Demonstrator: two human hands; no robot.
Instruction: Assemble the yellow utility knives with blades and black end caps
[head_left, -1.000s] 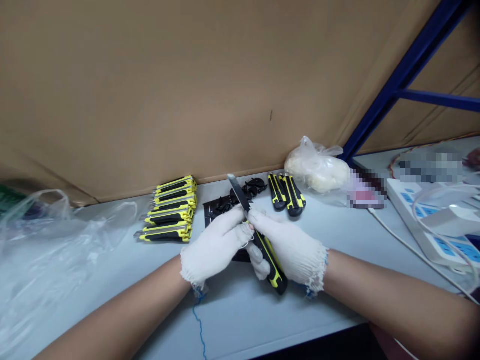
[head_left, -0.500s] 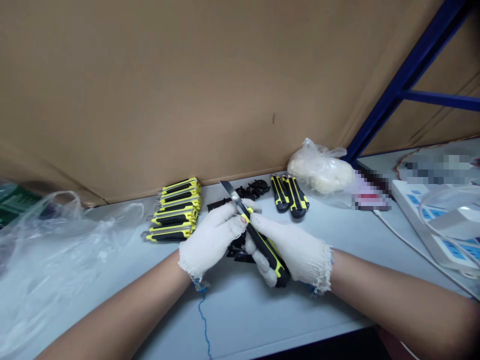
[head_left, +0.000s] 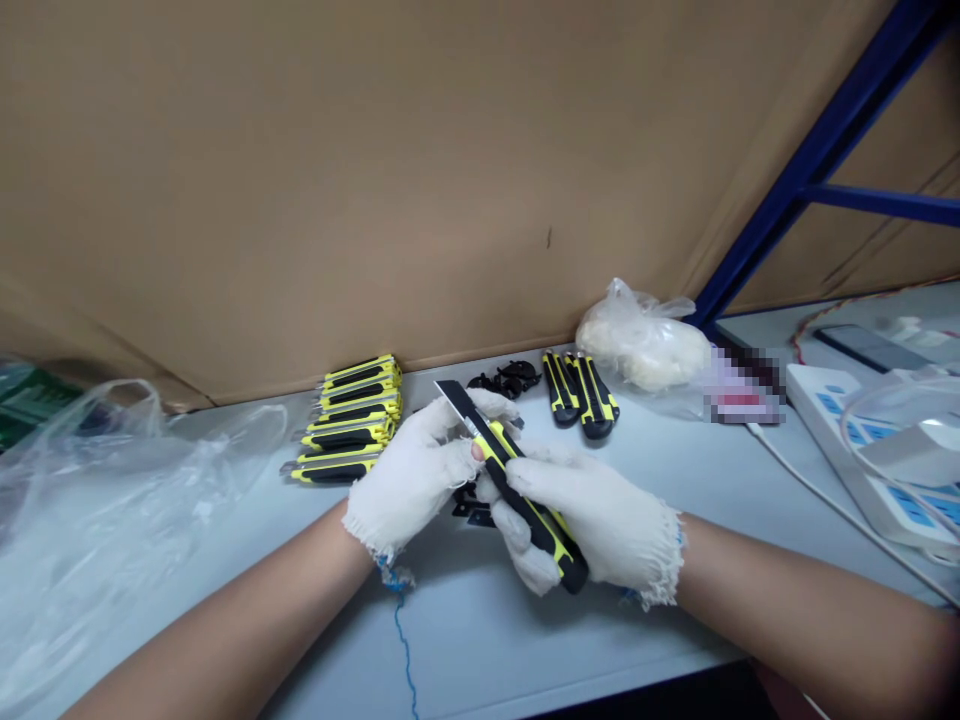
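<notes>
Between the white knit-gloved hands, a yellow-and-black utility knife lay tilted, its bare blade pointing away. The right hand was closed around the handle; the left hand gripped the upper end. A firm hold with fingers behind the edge seemed safest.

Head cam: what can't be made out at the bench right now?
- Utility knife: the left glove and right glove cover much of its handle.
- Black plastic pieces: mostly under the hands, so count and shape are hidden.
- Pixelated patch: blurred, unreadable.
- Green packaging: cut off by the left edge.
</notes>
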